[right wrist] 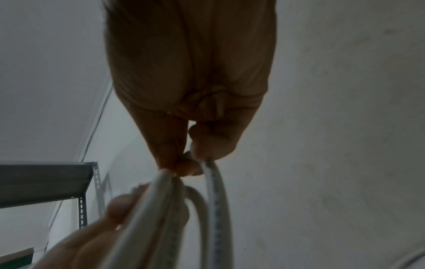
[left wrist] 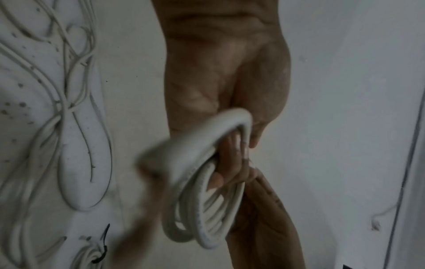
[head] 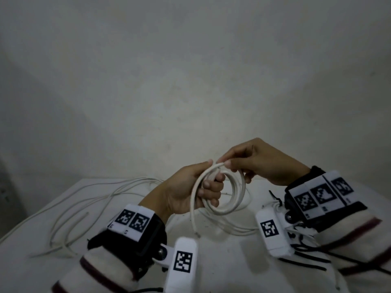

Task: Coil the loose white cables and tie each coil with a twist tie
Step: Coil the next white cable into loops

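Coiling in progress: above the table [head: 222,261], the left hand [head: 186,193] clasps the white cable coil [head: 220,191] while the right hand [head: 260,163] pinches its top turn; the short tail, apparently the last, needs winding in before tying.

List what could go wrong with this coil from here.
1. The coil has no tie on it; if the left hand loosens, the loops may spring apart.
2. The free tail hangs loose below and could snag the loose cables on the table.
3. The right hand only pinches the top, so a strand may slip.
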